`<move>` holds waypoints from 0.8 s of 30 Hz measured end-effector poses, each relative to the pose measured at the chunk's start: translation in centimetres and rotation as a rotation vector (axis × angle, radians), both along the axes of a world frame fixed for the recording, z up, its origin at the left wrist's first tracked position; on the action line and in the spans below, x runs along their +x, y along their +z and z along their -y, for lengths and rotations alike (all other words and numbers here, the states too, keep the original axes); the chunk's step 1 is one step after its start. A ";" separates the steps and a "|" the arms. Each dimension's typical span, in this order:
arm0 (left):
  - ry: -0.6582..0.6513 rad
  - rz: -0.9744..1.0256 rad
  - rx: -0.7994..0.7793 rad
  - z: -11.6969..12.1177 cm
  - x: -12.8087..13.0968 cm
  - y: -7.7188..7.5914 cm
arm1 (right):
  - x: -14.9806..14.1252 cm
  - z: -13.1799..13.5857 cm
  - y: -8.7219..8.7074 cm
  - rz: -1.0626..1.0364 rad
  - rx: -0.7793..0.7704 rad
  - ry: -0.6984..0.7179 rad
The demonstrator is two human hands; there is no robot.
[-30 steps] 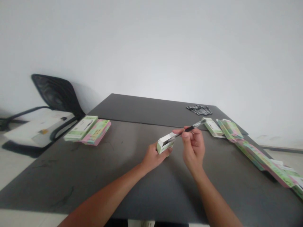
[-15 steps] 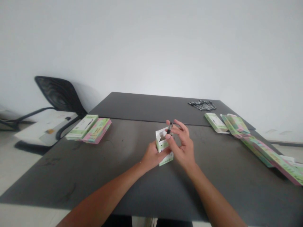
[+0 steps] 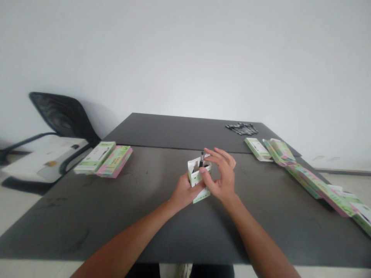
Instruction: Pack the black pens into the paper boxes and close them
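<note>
Pen (image 3: pixel 202 160), head view: stood near upright, partly inside the open box (image 3: pixel 195 179), just beside my right fingers (image 3: pixel 217 159); those were spread, couldn't tell if pinching it. My left fingers (image 3: pixel 198 188) were wrapped round the box. Risk, I judged: a tilted pen snagging the box edge, creasing it.

The light is soft and even, and the wall (image 3: pixel 185 58) glows brightest in the middle. The chair (image 3: pixel 62 112) makes a faint shadow there. The dark table (image 3: pixel 150 216) has a dull shine. Small print on the boxes (image 3: pixel 95 157) looks fuzzy.
</note>
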State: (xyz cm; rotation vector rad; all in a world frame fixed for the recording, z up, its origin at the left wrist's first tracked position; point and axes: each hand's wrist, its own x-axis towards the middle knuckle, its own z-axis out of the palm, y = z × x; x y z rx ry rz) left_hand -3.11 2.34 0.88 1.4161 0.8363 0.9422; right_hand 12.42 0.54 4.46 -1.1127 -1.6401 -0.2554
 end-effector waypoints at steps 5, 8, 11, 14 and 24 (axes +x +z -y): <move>0.046 -0.045 0.092 0.6 -0.3 0.1 | 0.1 0.4 0.4 -0.026 0.053 0.024; 0.091 -0.073 0.186 1.1 -0.5 0.2 | 0.4 0.5 0.2 -0.035 0.117 0.082; 0.126 -0.032 0.230 1.8 -0.8 0.4 | 1.0 0.3 -0.4 -0.077 0.169 0.141; 0.154 0.050 0.310 2.1 -1.0 0.5 | 1.6 -0.3 -1.2 -0.124 0.213 0.110; 0.308 0.019 0.385 0.5 -1.5 0.9 | 3.5 -2.3 -2.7 -0.092 0.275 0.061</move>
